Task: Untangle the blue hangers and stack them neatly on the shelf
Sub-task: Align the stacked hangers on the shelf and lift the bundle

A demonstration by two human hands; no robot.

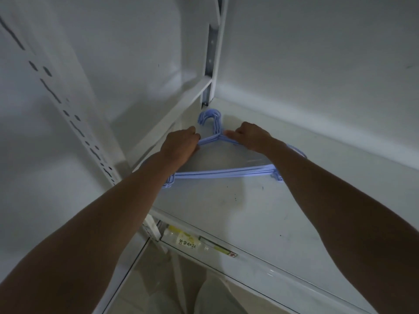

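1. Blue hangers (223,172) lie flat on the white shelf (260,211), near the back corner by the upright post (212,64), hooks nested together, bottom bars lined up. Looks nearly done.
2. Left hand (181,145) grips the left shoulder of the pile; right hand (248,135) pinches the wires just right of the neck. Prob. a last squaring-up, then let go.
3. Hard to tell: exact hanger count, and both outer ends sit behind the forearms. Dim light. Label (188,243) under the shelf edge unreadable.
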